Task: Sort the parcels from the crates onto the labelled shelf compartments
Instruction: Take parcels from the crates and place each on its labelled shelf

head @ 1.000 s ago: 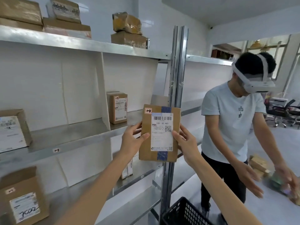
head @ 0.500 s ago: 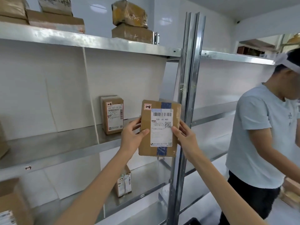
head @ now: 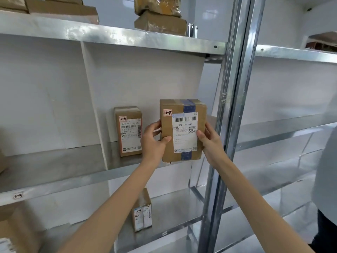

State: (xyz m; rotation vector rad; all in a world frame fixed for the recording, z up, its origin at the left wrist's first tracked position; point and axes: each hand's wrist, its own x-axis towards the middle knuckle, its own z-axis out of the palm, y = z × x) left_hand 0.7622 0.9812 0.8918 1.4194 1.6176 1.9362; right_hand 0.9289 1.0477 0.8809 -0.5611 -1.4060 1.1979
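Head view: parcel [head: 182, 130] upright, label outward.

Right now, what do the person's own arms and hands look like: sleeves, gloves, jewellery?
The left forearm and right forearm are bare to the frame's edge; no sleeves show. No gloves, watch, bracelet or visible ring on the left hand or right hand.

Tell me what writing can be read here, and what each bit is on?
"530- B5 A85": white label on the held parcel.
"1-4": handwritten red sticker on the same parcel.
"642 B431 00 036" (roughly): label on the standing parcel.
"1-3": shelf-edge tag, lower left.
Fine print, barcodes and the other labels: too small or blurred to read.
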